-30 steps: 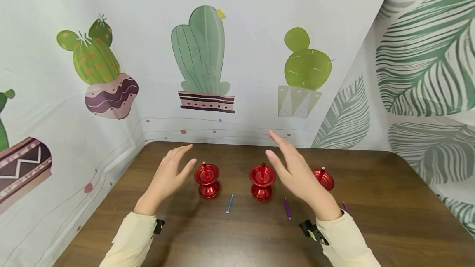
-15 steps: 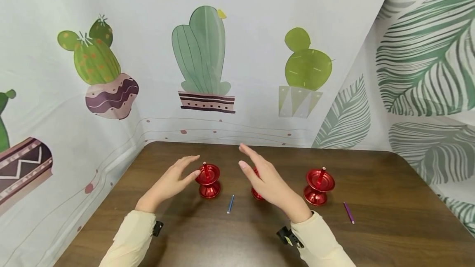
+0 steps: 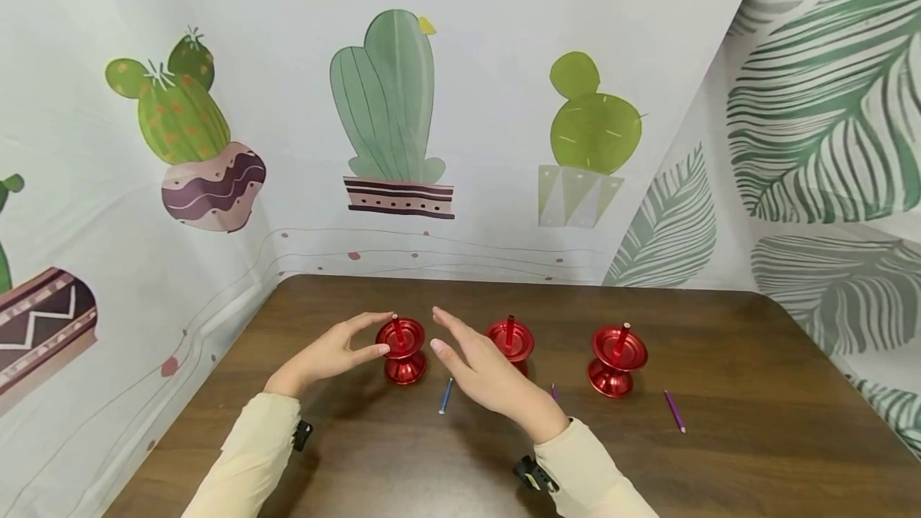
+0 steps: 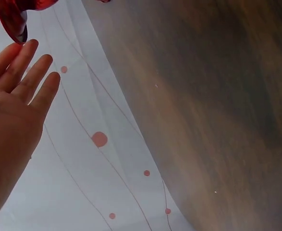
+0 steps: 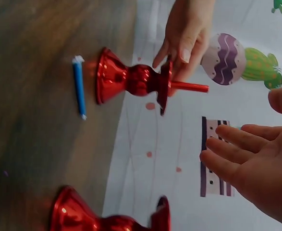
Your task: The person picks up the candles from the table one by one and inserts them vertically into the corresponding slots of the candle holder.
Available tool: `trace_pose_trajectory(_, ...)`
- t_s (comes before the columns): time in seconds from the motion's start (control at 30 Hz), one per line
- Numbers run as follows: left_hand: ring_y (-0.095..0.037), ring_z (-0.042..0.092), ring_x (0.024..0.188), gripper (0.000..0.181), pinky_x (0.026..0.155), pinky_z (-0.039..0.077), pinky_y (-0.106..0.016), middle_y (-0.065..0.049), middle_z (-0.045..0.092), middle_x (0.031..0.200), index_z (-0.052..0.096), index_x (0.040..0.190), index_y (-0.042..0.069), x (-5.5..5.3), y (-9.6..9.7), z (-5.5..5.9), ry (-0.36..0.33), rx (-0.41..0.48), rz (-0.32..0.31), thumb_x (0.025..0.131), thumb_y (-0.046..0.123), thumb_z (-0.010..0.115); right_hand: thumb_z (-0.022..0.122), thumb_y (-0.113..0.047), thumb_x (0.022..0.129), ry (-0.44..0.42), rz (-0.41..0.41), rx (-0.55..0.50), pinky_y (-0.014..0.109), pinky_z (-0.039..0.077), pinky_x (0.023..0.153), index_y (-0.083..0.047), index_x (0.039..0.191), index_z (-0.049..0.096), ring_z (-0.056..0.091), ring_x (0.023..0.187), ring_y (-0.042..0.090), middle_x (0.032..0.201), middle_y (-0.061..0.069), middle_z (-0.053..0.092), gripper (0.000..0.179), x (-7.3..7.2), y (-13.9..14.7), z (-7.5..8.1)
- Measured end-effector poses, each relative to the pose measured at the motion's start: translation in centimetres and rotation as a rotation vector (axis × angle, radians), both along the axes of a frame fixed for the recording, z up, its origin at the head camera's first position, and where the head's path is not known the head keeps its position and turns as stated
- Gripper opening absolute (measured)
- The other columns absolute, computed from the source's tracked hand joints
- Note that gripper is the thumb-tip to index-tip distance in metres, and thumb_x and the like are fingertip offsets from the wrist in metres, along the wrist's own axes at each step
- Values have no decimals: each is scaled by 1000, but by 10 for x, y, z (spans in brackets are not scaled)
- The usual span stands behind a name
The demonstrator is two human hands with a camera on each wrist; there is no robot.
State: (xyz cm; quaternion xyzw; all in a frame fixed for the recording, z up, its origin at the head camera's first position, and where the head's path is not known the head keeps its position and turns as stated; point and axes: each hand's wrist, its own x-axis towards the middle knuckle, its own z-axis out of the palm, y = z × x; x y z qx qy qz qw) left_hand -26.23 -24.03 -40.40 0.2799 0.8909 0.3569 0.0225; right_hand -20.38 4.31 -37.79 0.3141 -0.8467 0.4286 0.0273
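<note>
My left hand (image 3: 331, 354) is at the left red candle holder (image 3: 406, 364), fingers extended, thumb and fingertips right at the rim of its dish. A thin red stick stands upright in this holder. The right wrist view shows the left hand (image 5: 191, 36) close beside the dish of that holder (image 5: 140, 79). In the air just right of it, my right hand (image 3: 484, 370) has its fingers spread and holds nothing; it overlaps the middle red candle holder (image 3: 516, 336) in the head view. In the left wrist view, the left hand's fingertips (image 4: 30, 45) meet the dish's edge.
A third red candle holder (image 3: 612, 378) with a red stick stands to the right. A short blue stick (image 3: 446, 396) and two purple sticks, one mostly hidden (image 3: 554, 392) and one far right (image 3: 675, 412), lie on the brown table (image 3: 403, 470). Behind hangs a cactus-print cloth (image 3: 496, 102).
My right hand has moved left from between the middle and right holders to beside the left holder. My left hand has lowered and shifted right to the left holder's rim.
</note>
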Motion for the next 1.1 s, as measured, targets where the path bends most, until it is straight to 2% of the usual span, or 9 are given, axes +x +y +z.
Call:
trace_pose_trajectory(0.4,-37,39,133,61,104,32,-62,-15,49,141,48,141,7,-6,-2,0,-56,-26,-27,89,32,69,43,-36,103,-81,-14,141,47,32,110,-2,149,31,36,137,29,150,15,37,58,0,-13,-19)
trace_pose_trajectory(0.63,-37,40,133,62,104,32,-62,-15,49,141,48,141,7,-6,-1,0,-61,-37,-28,88,34,69,49,-33,101,-125,-89,259,49,32,109,2,144,38,37,136,32,147,19,40,57,-2,-17,-30)
trace_pose_trajectory(0.8,-37,39,134,62,104,32,-62,-15,49,141,49,140,8,-5,-1,0,-80,-40,-13,88,33,70,52,-34,99,-160,-125,367,55,30,108,7,140,43,35,137,38,145,24,40,58,0,-23,-33)
trace_pose_trajectory(1.1,-38,36,135,60,106,29,-63,-14,49,141,50,139,8,-6,-2,-2,-113,-9,-2,87,31,71,61,-37,93,-266,-198,492,58,24,110,7,140,42,26,139,44,148,29,31,67,-2,-28,-42)
